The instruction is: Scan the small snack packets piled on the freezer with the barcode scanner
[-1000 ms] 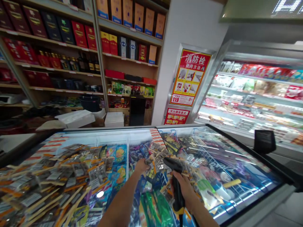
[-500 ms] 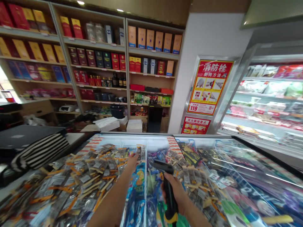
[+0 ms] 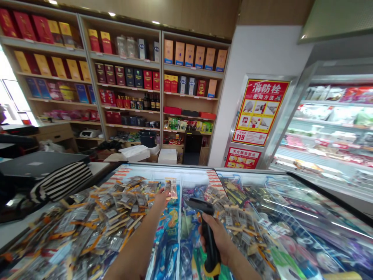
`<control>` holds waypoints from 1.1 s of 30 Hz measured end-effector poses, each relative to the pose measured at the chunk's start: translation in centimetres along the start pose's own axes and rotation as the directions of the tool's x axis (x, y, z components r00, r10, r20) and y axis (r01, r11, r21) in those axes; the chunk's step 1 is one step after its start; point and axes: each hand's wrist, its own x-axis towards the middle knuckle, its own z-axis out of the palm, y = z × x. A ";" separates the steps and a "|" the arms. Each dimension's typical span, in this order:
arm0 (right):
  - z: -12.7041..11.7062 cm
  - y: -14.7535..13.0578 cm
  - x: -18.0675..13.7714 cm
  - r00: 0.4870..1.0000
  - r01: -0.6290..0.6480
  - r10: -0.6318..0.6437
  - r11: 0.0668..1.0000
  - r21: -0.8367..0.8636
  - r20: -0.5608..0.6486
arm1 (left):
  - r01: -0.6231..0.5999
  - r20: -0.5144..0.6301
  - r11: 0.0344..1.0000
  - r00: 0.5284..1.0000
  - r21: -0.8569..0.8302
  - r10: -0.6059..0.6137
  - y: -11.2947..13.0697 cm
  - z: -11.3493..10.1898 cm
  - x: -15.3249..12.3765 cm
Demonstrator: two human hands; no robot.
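In the head view my left hand (image 3: 161, 197) reaches out over the freezer and pinches a small clear packet (image 3: 172, 189) with a dark filling. My right hand (image 3: 215, 235) is wrapped around the handle of a black and yellow barcode scanner (image 3: 201, 206). The scanner's head points left and is a short way from the packet. Under my left arm lie many similar packets with orange edges (image 3: 122, 198). Blue bagged goods (image 3: 170, 249) fill the section between my arms, beside a white divider (image 3: 180, 217).
More packets (image 3: 240, 217) lie right of the scanner. A sliding glass lid (image 3: 303, 217) covers the freezer's right part. A striped cloth (image 3: 62, 181) hangs at the left. White boxes (image 3: 167, 156), shelves of boxed bottles (image 3: 125, 77) and a lit fridge (image 3: 335, 136) stand behind.
The view has shifted a little, so the shelves sit lower and further right. The packet in my left hand now looks more reddish. My right hand keeps its hold on the scanner.
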 end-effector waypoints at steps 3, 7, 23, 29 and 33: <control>-0.4 0.0 -0.3 1.000 -0.028 0.028 1.000 -0.007 -0.013 | 0.059 0.028 0.998 0.998 -0.005 -0.058 0.0 0.1 -0.1; -0.5 -0.4 -0.7 0.999 -0.035 0.036 0.999 -0.012 0.003 | 0.077 0.046 0.997 0.996 0.008 -0.077 0.3 0.5 -0.3; -3.2 -0.6 0.7 0.996 -0.001 -0.004 0.998 -0.056 -0.092 | 0.016 -0.091 0.928 0.996 0.373 0.020 -1.8 -1.9 0.5; -6.7 0.8 2.1 0.976 0.056 -0.080 0.991 -0.120 -0.204 | 0.028 -0.245 0.799 0.958 0.600 0.151 -2.1 -6.3 0.6; -7.5 1.4 2.5 0.964 0.071 -0.100 0.989 -0.127 -0.245 | -0.017 -0.295 0.703 0.900 0.711 0.321 -1.2 -6.3 -0.8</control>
